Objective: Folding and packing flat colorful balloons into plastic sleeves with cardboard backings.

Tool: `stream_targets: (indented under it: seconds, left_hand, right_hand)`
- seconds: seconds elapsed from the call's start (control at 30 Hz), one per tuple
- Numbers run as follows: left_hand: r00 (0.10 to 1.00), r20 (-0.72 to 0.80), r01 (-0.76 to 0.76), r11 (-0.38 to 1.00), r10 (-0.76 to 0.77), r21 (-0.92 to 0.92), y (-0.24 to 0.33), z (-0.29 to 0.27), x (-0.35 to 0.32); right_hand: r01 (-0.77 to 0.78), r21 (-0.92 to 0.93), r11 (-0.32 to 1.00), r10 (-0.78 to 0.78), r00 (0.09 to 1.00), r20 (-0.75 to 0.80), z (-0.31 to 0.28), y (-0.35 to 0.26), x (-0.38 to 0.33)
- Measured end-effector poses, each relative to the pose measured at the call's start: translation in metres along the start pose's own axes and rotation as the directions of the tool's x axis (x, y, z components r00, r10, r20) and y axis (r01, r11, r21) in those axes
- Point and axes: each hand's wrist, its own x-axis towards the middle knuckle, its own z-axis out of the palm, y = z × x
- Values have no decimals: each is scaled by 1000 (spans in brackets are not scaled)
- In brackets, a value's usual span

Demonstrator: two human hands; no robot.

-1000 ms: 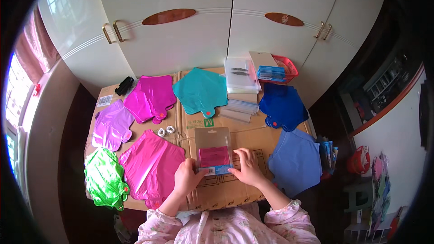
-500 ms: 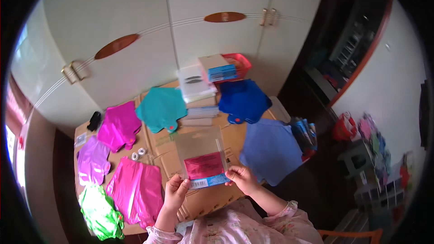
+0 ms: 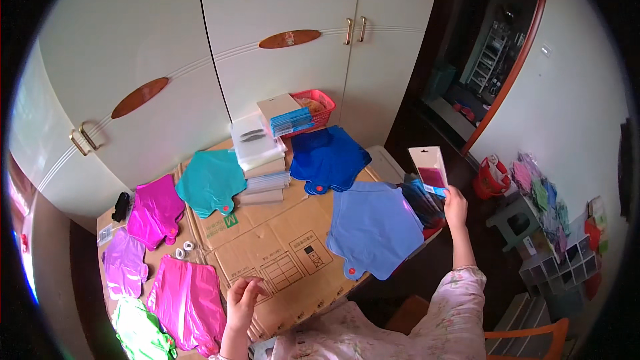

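Observation:
My right hand [image 3: 455, 207] grips the lower blue-edged end of a clear flat packet [image 3: 429, 159] with a dark pink piece inside. The packet is held up above a stack of similar packets [image 3: 421, 199] at the table's right end. Beside that stack lies a light blue folded cloth-like piece [image 3: 375, 230] with a red dot. Over the near part of the cardboard, my left hand [image 3: 241, 301] has its fingers curled together, with nothing seen in them.
Cardboard [image 3: 267, 253] covers the table. Teal [image 3: 212, 181], dark blue [image 3: 330, 158], magenta [image 3: 157, 210], lilac [image 3: 125, 263], pink [image 3: 188, 307] and green [image 3: 141, 330] pieces lie around. A red basket [image 3: 323, 110] and blue-edged packets [image 3: 291, 121] sit at the back.
Both hands held the packet over the table's middle before. Now the left hand has let go, and the right hand has carried the packet right, over the stack.

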Motion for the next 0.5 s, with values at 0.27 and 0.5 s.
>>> stream_targets:
  seconds: [0.27,0.5]
  left_hand:
    - [990,29,134,984,-139,120,-4,-30,-46]
    - [848,528,-111,958,-47,264,-19,-87,-123]
  right_hand:
    - [38,-200,979,13,969,246,61,6,-18]
    - [69,-498,864,221,837,500,135,101,-41]
